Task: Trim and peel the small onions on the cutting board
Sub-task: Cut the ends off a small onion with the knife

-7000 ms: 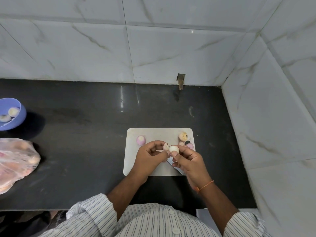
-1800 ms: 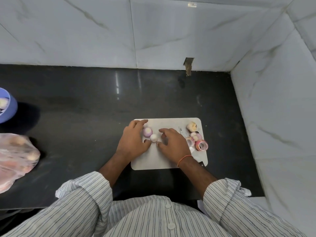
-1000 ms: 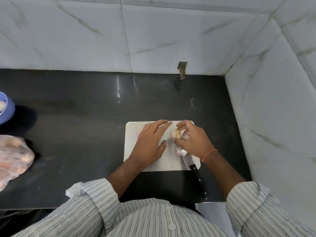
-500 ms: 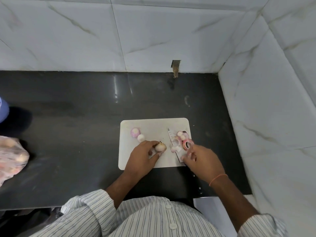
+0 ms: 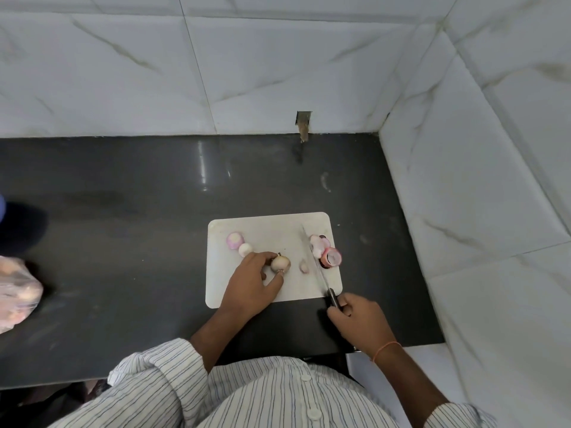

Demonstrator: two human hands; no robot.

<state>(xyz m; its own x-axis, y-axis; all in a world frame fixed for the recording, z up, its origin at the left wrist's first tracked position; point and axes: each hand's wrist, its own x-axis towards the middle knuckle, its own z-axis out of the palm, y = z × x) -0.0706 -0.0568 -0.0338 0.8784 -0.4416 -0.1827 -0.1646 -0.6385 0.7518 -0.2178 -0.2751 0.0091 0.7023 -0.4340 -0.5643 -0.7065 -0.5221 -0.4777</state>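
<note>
A white cutting board (image 5: 265,227) lies on the black counter. My left hand (image 5: 250,284) pins a small unpeeled onion (image 5: 280,263) to the board between thumb and fingers. My right hand (image 5: 358,319) grips the black handle of a knife (image 5: 315,261), whose blade lies along the board's right side, a little right of the onion. Two peeled onions (image 5: 234,240) (image 5: 245,249) rest at the board's left. A small onion scrap (image 5: 304,267) lies between the held onion and the blade. Peels and trimmed ends (image 5: 326,250) are piled right of the blade.
A clear plastic bag of onions (image 5: 15,291) sits at the counter's left edge. Marble-tiled walls (image 5: 463,180) close in behind and to the right. The counter's front edge runs just below my hands, against my striped shirt.
My right hand has slid back off the board and closed on the knife handle. My left hand still holds the unpeeled onion on the board.
</note>
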